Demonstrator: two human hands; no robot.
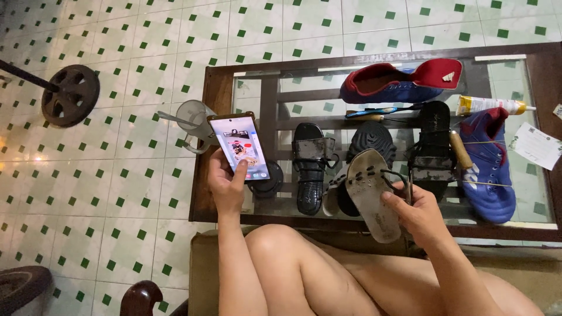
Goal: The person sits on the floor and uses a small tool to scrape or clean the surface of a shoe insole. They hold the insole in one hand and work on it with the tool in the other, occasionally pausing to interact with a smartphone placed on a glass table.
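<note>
My left hand holds a smartphone with its lit screen facing up, the thumb resting on the screen. My right hand grips a worn sandal turned sole-up, with black straps hanging beside my fingers. Both hands hover over the near edge of a glass-topped wooden table. On the glass lie a black sandal, another black sandal, a black sole, and two blue and red boots.
A glue tube, a wooden-handled tool, a toothbrush and paper slips sit on the table. A clear plastic jug stands at its left edge. A barbell weight lies on the tiled floor. My bare knees fill the foreground.
</note>
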